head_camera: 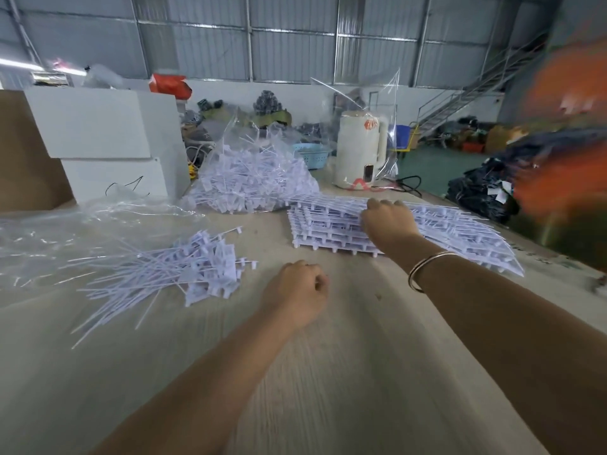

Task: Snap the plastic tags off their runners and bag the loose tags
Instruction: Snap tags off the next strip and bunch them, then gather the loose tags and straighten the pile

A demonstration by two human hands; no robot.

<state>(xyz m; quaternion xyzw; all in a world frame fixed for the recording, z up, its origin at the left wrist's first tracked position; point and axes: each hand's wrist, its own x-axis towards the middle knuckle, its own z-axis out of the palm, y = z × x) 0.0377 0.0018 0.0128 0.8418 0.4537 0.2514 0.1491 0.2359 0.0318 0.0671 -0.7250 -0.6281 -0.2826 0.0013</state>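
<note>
From the head camera, the stack of tag sheets [331, 229] — tags not yet broken from their runners — lies on the table [328, 372] toward its far right edge, its long side running left to right and fanning out toward the right-hand corner. The right hand [389, 221] rests on top of this stack near its left end, knuckles up, fingers bent down over the far side of the top sheets; whether they have pinched a sheet or only press on it I cannot tell, since the fingertips are hidden. A bracelet [423, 269] sits on that wrist.

The left hand [297, 290] hovers over bare table just in front of the stack's near left corner, fingers curled into a loose fist that holds nothing I can see. So the stack lies ahead and to the right of the left hand, and directly under the right one — the right hand is plainly the nearer.

A pile of loose tags [184, 270] lies left of the left hand, its thin tails pointing toward the near left edge. Beyond it an open clear bag [65, 231] is spread flat, and a filled bag of tags [253, 178] sits at the far middle, beside a white kettle [359, 149] and white boxes [98, 126].

My judgement: the next move is lifting a sheet off the stack.
</note>
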